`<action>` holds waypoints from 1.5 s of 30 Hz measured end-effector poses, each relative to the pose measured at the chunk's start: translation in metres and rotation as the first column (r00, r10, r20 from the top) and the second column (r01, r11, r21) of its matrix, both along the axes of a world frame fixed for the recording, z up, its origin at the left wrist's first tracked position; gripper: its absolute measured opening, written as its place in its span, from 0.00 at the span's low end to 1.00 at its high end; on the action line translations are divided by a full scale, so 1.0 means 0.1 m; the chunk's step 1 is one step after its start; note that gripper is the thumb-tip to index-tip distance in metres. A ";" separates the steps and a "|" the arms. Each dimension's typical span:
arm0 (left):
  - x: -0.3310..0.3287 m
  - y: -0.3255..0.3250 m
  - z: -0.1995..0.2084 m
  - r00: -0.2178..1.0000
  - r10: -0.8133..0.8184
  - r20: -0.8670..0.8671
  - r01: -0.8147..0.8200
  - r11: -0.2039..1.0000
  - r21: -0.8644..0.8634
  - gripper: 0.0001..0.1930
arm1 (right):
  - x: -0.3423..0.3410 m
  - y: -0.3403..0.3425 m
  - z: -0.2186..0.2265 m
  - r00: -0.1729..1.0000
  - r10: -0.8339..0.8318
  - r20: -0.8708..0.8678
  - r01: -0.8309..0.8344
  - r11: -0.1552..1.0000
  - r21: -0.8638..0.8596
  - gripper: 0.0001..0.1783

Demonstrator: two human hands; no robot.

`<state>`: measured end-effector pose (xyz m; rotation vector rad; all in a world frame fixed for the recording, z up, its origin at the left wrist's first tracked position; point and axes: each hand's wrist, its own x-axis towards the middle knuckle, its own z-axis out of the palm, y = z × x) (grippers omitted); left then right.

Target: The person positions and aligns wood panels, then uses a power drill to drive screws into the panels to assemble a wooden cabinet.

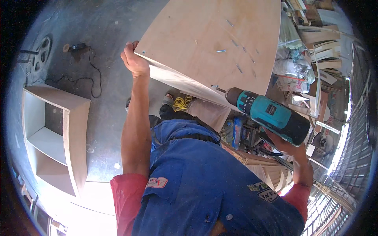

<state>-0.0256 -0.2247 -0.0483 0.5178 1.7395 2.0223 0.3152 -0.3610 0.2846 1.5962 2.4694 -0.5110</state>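
A large pale plywood panel [189, 29] lies as the top of a boxy wooden piece in front of me. My left hand [135, 63] is closed round its near left corner, beside a screw head [144, 52] set in the wood. In my right hand [284, 142] is a teal and black cordless drill [271, 116], its grip mostly hidden under the body. The drill's bit points left along the panel's near edge, close to a screw [214, 86]; whether they touch I cannot tell. Several loose screws [221, 50] lie scattered on the panel.
An open wooden shelf frame [76, 137] stands on the floor at left. An angle grinder [76, 47] with a black cord lies beyond it. Yellow cord [182, 104] is coiled near my foot. Plastic bags [293, 67] and stacked wood offcuts [327, 55] fill the right side.
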 end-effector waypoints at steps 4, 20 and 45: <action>-0.04 -0.03 -0.06 0.994 -0.087 -0.070 0.084 0.995 -0.045 0.24 | -0.06 0.00 0.06 0.981 -0.177 -0.082 0.170 0.982 -0.079 0.22; -0.10 -0.07 -0.44 0.793 -0.114 -0.599 -0.018 0.978 -0.209 0.12 | -0.09 0.12 0.11 0.996 -0.083 -0.017 0.082 0.996 -0.040 0.21; 0.31 -0.58 0.27 0.958 0.100 0.269 -0.062 0.987 -0.147 0.19 | -0.29 0.60 0.41 0.976 -0.216 0.040 0.219 0.953 -0.208 0.28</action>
